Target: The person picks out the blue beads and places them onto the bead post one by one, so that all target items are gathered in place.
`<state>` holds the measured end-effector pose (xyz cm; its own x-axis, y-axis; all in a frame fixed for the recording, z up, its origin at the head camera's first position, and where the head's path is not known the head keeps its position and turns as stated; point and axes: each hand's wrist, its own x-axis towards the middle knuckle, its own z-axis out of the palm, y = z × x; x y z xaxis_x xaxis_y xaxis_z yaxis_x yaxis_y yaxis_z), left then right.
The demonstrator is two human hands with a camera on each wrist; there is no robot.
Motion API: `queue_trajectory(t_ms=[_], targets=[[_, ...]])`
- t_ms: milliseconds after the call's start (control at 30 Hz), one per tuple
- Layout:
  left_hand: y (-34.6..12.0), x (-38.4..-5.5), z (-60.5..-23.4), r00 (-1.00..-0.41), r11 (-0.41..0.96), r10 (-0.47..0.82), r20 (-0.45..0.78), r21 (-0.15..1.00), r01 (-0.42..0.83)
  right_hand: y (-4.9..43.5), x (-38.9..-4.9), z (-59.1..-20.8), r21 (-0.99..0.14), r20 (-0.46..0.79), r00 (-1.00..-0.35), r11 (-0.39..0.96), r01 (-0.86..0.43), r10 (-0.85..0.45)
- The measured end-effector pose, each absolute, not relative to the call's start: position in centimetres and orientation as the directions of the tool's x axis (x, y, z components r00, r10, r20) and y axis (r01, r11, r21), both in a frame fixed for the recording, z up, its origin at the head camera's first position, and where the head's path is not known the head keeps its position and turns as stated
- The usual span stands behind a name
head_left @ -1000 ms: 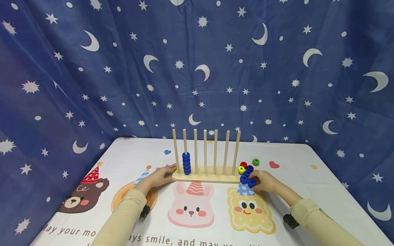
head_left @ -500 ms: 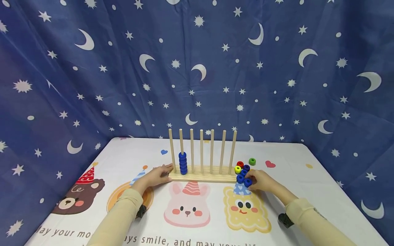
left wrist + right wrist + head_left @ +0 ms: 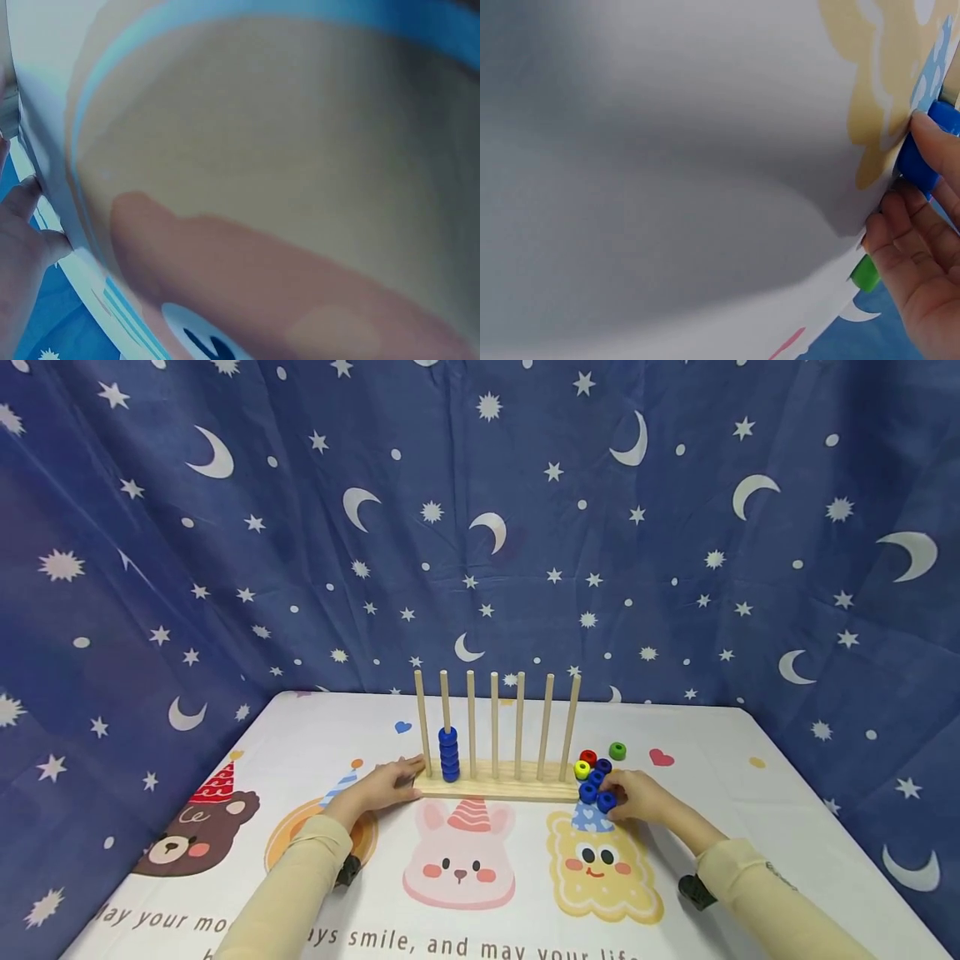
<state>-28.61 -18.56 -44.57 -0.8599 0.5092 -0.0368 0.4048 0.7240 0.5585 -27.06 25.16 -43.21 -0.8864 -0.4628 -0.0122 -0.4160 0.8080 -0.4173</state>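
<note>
A wooden peg stand (image 3: 498, 783) with several upright pegs stands on the table. A column of blue beads (image 3: 448, 755) is stacked on its second peg from the left. My left hand (image 3: 381, 787) holds the left end of the stand's base, thumb at the front corner, fingers farther back. Beyond the base's right end, my right hand (image 3: 637, 796) pinches a blue bead (image 3: 607, 802) on the table. In the right wrist view, the thumb and fingers lie around blue bead surface (image 3: 919, 161). The left wrist view shows only part of the left hand (image 3: 22, 247).
Around the right hand lie several more blue beads, a yellow bead (image 3: 582, 769), a red bead (image 3: 588, 757) and a green bead (image 3: 617, 751). The table's white cloth (image 3: 697, 752) has cartoon prints. A starry blue curtain (image 3: 420, 568) hangs behind.
The view shifts slightly as the head moves. Both hands stay in nearly the same places, the left at the stand's base and the right at the blue bead.
</note>
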Motion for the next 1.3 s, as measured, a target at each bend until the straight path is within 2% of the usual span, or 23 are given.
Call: queue_trajectory(t_ms=[467, 1000, 1300], targets=[[-18.7, -28.7, -44.7, -0.849, 0.715, 0.527, -0.026, 0.553, 0.427, 25.5, -27.0, -42.8, -0.461, -0.030, -0.883, 0.790, -0.403, -0.468], [-18.6, -28.6, -45.1, -0.856, 0.713, 0.516, -0.034, 0.571, 0.408, 26.5, -27.0, -42.6, -0.509, -0.002, -0.840, 0.723, -0.467, -0.543], [-18.6, -28.8, -44.9, -0.858, 0.715, 0.512, -0.038, 0.574, 0.401, 26.3, -26.3, -42.7, -0.492, 0.069, -0.829, 0.704, -0.513, -0.556]])
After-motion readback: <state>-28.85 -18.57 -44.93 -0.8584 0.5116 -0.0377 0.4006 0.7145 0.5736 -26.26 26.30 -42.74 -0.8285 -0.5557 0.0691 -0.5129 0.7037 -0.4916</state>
